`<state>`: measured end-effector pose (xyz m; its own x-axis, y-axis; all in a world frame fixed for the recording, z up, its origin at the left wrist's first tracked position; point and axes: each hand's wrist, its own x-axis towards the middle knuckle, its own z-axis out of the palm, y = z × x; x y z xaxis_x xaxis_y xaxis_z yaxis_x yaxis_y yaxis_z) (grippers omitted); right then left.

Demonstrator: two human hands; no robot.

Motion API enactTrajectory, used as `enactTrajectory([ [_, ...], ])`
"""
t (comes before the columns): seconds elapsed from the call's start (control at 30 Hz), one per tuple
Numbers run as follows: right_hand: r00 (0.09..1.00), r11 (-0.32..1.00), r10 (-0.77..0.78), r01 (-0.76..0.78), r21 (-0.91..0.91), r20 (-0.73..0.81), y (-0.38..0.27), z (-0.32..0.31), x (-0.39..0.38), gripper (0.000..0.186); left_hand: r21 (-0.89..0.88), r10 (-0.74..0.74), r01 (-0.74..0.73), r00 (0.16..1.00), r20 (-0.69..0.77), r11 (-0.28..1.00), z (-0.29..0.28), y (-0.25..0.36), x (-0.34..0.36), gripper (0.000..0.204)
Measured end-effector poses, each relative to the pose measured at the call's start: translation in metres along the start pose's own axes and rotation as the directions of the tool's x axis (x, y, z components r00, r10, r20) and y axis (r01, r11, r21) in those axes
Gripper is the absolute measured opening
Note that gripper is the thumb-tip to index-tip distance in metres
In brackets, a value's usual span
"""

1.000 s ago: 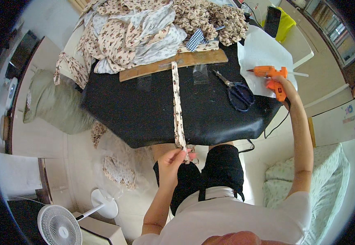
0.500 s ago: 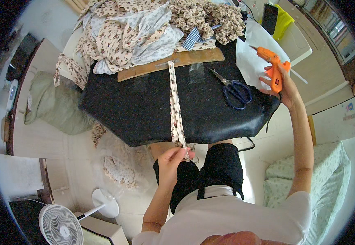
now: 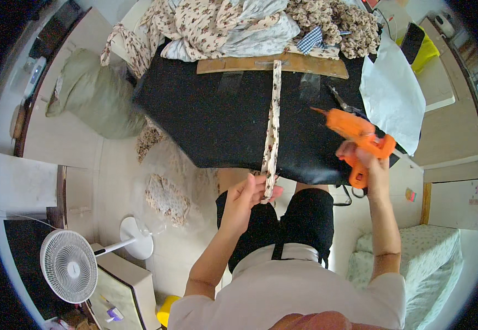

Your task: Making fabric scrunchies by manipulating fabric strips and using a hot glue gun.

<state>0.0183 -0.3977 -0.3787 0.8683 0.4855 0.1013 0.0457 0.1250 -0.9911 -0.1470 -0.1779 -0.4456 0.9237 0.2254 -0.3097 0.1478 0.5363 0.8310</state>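
Note:
My left hand (image 3: 247, 199) holds the near end of a narrow cream fabric strip (image 3: 272, 124) with a small brown print, just past the front edge of the black-covered table (image 3: 211, 121). The strip runs away from me to a wooden board (image 3: 228, 65), where its far end meets a small metal piece. My right hand (image 3: 366, 165) is wrapped round the handle of an orange glue gun (image 3: 354, 129), its nozzle pointing left over the table. Behind the gun lie scissors (image 3: 342, 100), their handles mostly hidden by it.
Printed fabric (image 3: 211, 27) and a heap of ruffled brown pieces (image 3: 354, 25) fill the table's far side. White paper (image 3: 393, 99) lies at the right, near a dark phone (image 3: 412, 43) on yellow cloth. A white fan (image 3: 69, 267) stands on the floor at left.
My right hand has lifted the glue gun off the paper side and brought it nearer and leftward, over the scissors. My left hand's fingers have shifted under the strip's end. The view has shifted.

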Motion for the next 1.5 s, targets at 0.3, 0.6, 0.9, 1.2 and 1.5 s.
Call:
enactTrajectory([
  [0.3, 0.995, 0.986, 0.031, -0.014, -0.165, 0.1, -0.008, 0.034, 0.022, 0.027, -0.057, -0.067, 0.069, 0.997, 0.035, 0.996, 0.009, 0.018, -0.007, 0.045],
  [0.6, 0.997, 0.956, 0.071, -0.064, -0.288, 0.014, -0.005, 0.036, 0.041, 0.024, 0.101, -0.08, 0.075, 0.996, 0.047, 0.992, 0.003, 0.01, 0.003, 0.03],
  [0.9, 0.999, 0.866, 0.047, -0.042, -0.498, -0.003, 0.003, 0.037, 0.074, 0.035, -0.087, -0.138, 0.148, 0.984, 0.112, 0.985, 0.011, 0.017, -0.008, 0.024],
  [1.2, 0.999, 0.822, 0.011, 0.013, -0.569, 0.038, -0.008, 0.045, 0.102, 0.026, -0.062, -0.05, 0.058, 0.992, 0.115, 0.996, 0.011, 0.02, -0.008, 0.02],
  [1.5, 0.997, 0.745, 0.075, -0.038, -0.666, 0.027, -0.009, 0.045, 0.103, 0.028, -0.075, -0.059, 0.069, 0.991, 0.123, 0.995, 0.007, 0.017, -0.009, 0.017],
])
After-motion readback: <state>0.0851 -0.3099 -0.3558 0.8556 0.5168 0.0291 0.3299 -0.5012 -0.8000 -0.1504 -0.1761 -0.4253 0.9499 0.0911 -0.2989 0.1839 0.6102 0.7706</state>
